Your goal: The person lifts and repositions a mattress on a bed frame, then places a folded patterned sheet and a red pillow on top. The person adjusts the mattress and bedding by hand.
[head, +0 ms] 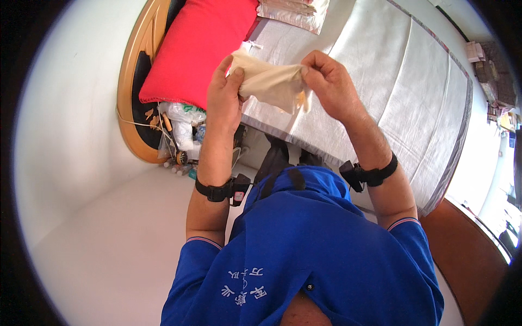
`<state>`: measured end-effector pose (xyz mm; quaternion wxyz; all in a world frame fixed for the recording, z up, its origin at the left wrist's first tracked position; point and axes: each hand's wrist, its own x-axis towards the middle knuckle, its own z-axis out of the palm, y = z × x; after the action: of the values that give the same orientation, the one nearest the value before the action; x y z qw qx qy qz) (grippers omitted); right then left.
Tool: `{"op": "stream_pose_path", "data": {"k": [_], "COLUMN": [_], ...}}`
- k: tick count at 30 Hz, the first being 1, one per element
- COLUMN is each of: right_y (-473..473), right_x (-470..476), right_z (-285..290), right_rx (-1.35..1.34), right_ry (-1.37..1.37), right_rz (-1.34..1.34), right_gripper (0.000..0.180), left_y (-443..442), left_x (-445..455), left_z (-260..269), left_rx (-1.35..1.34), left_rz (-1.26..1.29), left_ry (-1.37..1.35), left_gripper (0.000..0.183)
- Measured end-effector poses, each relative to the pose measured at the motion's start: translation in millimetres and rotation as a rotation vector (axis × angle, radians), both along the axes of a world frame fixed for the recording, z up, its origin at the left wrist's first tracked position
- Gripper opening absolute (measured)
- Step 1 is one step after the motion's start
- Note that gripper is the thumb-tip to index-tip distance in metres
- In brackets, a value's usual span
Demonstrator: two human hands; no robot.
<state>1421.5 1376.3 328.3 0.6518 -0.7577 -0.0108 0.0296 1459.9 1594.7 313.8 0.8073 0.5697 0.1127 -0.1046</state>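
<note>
A cream-coloured cloth [269, 81] is stretched between my two hands, above the near side of a bed. Its left end is pinched between the thumb and fingers of my left hand [225, 93]. My right hand [332, 83] grips the upper right corner, fingers curled around it. Loose folds hang below the right side, where a small yellow-orange patch shows. I cannot tell what kind of cloth article it is. Beneath it lies the bed's silvery-grey sheet [367, 69], with long creases running across it.
A red pillow or folded blanket [200, 53] lies by the wooden headboard [129, 81]. Folded fabric [297, 12] rests on the bed's far part. Plastic bags [182, 122], a hairbrush [180, 156] and a pale cord crowd the corner beside the headboard. A brown wooden panel [461, 236] stands at right.
</note>
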Motion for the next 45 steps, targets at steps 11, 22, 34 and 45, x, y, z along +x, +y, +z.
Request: {"op": "stream_pose_path", "data": {"k": [11,22,34,45], "right_y": [-22,-59,-61,-49], "right_x": [34,48,-10,6], "right_z": [12,-10,10,-22], "right_rx": [0.158,0.09,-0.432,-0.324], "right_ry": [-0.024,0.061,-0.385,-0.147], "right_rz": [-0.166,-0.157,-0.384,-0.282], "right_gripper": [0.022,0.025,0.027,0.022], "left_y": [-21,-80,-114,-103], "left_x": [-9,15,30,35], "left_z": [-2,3,35,35], "left_rx": [0.761,0.925,0.881,1.039], "left_rz": [-0.315,-0.406,-0.487,-0.469], "left_ry": [-0.612,-0.986,-0.744,-0.845], "left_gripper": [0.061,0.027,0.015,0.018]}}
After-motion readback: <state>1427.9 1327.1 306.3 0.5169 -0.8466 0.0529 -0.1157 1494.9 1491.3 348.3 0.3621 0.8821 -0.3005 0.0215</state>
